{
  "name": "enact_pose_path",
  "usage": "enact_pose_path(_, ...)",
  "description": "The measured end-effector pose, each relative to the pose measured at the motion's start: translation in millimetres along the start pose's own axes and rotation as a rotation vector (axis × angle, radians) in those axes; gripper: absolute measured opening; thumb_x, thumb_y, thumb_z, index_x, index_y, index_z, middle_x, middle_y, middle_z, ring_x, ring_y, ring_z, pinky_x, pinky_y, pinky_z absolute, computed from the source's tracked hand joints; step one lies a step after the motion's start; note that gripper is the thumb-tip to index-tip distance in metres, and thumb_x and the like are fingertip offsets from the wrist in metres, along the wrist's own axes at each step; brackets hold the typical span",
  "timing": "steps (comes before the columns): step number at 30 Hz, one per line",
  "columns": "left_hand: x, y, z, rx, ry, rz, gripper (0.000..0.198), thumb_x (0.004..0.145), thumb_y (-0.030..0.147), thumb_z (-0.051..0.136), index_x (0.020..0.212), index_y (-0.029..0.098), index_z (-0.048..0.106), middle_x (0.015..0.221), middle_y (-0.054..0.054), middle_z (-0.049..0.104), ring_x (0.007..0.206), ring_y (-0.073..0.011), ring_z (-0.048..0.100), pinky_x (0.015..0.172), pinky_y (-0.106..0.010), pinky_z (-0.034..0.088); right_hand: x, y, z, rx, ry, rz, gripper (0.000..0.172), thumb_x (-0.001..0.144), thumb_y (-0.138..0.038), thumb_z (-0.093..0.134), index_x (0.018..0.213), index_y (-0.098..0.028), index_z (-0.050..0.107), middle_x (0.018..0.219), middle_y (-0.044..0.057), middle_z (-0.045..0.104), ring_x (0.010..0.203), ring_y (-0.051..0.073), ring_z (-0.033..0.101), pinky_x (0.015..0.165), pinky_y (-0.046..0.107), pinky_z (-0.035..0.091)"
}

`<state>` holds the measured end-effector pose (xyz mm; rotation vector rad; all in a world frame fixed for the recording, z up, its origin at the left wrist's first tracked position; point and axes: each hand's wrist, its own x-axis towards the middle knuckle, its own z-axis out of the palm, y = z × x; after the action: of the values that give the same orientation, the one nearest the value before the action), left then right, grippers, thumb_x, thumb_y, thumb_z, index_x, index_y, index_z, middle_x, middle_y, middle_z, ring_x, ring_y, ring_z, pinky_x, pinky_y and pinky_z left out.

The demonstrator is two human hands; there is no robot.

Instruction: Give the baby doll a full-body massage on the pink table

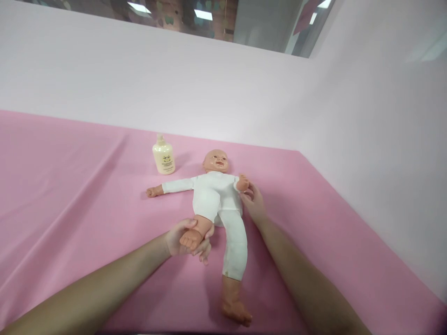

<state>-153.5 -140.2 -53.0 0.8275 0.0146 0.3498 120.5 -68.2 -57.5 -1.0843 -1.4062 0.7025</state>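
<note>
A baby doll [230, 190] with a white cloth body and bare plastic head, hands and feet lies on its back, head away from me. My left hand [179, 239] is wrapped round its lower leg on the left side, just above the foot, and that leg is bent up at the knee. With my right hand [254, 202] I grip the doll's forearm near the wrist on the right side; that arm is bent up. The doll's other arm stretches out to the left, and its other leg points towards me.
A pale yellow pump bottle [164, 158] with dark print stands left of the doll's head. Pink cloth [87, 204] with creases at the left covers the table. White walls [174, 83] rise behind and at the right, with a window [209, 21] above.
</note>
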Motion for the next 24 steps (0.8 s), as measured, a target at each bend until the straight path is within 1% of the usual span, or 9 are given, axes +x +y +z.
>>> enact_pose_path(2, -1, -2, 0.9, 0.002, -0.079, -0.024, 0.047, 0.080, 0.067, 0.060, 0.088, 0.022, 0.051, 0.056, -0.001, 0.058, 0.064, -0.0255, 0.061, 0.074, -0.045, 0.054, 4, 1, -1, 0.116, 0.083, 0.072, 0.054, 0.080, -0.045, 0.077, 0.128, -0.025, 0.061, 0.130, 0.010, 0.068, 0.114, 0.027, 0.067, 0.101, 0.046, 0.056)
enact_pose_path(5, -2, -6, 0.5, 0.013, -0.208, -0.087, 0.048, 0.076, 0.067, 0.065, 0.088, 0.022, 0.054, 0.063, -0.005, 0.066, 0.068, -0.0268, 0.064, 0.082, -0.048, 0.054, 9, 6, -6, 0.221, 0.218, 0.132, 0.054, 0.080, -0.048, 0.074, 0.127, -0.026, 0.059, 0.130, 0.009, 0.067, 0.115, 0.025, 0.067, 0.100, 0.045, 0.056)
enact_pose_path(7, -2, -10, -1.0, 0.034, -0.247, -0.144, 0.049, 0.072, 0.066, 0.069, 0.089, 0.022, 0.056, 0.067, -0.006, 0.068, 0.071, -0.0273, 0.065, 0.086, -0.049, 0.053, 12, 13, -10, 0.271, 0.283, 0.203, 0.053, 0.082, -0.050, 0.070, 0.129, -0.028, 0.056, 0.131, 0.007, 0.066, 0.114, 0.024, 0.068, 0.096, 0.044, 0.058)
enact_pose_path(10, -3, -12, -2.9, 0.074, -0.223, -0.209, 0.050, 0.066, 0.064, 0.075, 0.089, 0.023, 0.057, 0.066, -0.004, 0.068, 0.074, -0.0286, 0.066, 0.091, -0.051, 0.051, 16, 27, -17, 0.348, 0.328, 0.307, 0.053, 0.084, -0.052, 0.066, 0.131, -0.030, 0.053, 0.127, 0.006, 0.067, 0.109, 0.023, 0.069, 0.090, 0.043, 0.059)
enact_pose_path(13, -3, -9, -0.8, 0.133, -0.216, -0.259, 0.050, 0.065, 0.063, 0.077, 0.090, 0.022, 0.059, 0.069, -0.004, 0.069, 0.077, -0.0299, 0.068, 0.094, -0.052, 0.050, 20, 38, -22, 0.389, 0.369, 0.339, 0.052, 0.083, -0.056, 0.066, 0.126, -0.028, 0.056, 0.116, 0.007, 0.070, 0.104, 0.025, 0.070, 0.086, 0.044, 0.060)
enact_pose_path(16, -3, -1, 5.6, 0.241, -0.250, -0.341, 0.050, 0.066, 0.058, 0.082, 0.095, 0.022, 0.064, 0.078, -0.006, 0.071, 0.081, -0.0309, 0.070, 0.087, -0.048, 0.053, 21, 41, -22, 0.421, 0.414, 0.381, 0.048, 0.081, -0.054, 0.069, 0.120, -0.027, 0.059, 0.112, 0.007, 0.071, 0.105, 0.026, 0.070, 0.088, 0.045, 0.060)
enact_pose_path(19, -2, 5, 11.7, 0.374, -0.266, -0.414, 0.049, 0.064, 0.050, 0.088, 0.099, 0.021, 0.069, 0.085, -0.006, 0.071, 0.087, -0.0305, 0.070, 0.079, -0.042, 0.054, 21, 38, -20, 0.468, 0.445, 0.416, 0.048, 0.081, -0.049, 0.069, 0.122, -0.027, 0.059, 0.117, 0.007, 0.071, 0.109, 0.025, 0.070, 0.094, 0.045, 0.059)
enact_pose_path(21, -1, 8, 13.8, 0.415, -0.259, -0.429, 0.050, 0.061, 0.047, 0.090, 0.098, 0.021, 0.070, 0.087, -0.006, 0.071, 0.089, -0.0300, 0.070, 0.076, -0.039, 0.054, 20, 37, -20, 0.484, 0.457, 0.417, 0.050, 0.081, -0.048, 0.068, 0.125, -0.028, 0.057, 0.121, 0.007, 0.071, 0.111, 0.025, 0.070, 0.096, 0.046, 0.059)
enact_pose_path(24, -1, 9, 14.8, 0.418, -0.253, -0.434, 0.051, 0.059, 0.049, 0.091, 0.097, 0.021, 0.071, 0.087, -0.006, 0.071, 0.089, -0.0304, 0.070, 0.074, -0.039, 0.054, 20, 37, -20, 0.459, 0.430, 0.408, 0.050, 0.082, -0.050, 0.067, 0.126, -0.028, 0.056, 0.123, 0.008, 0.070, 0.112, 0.025, 0.069, 0.097, 0.047, 0.059)
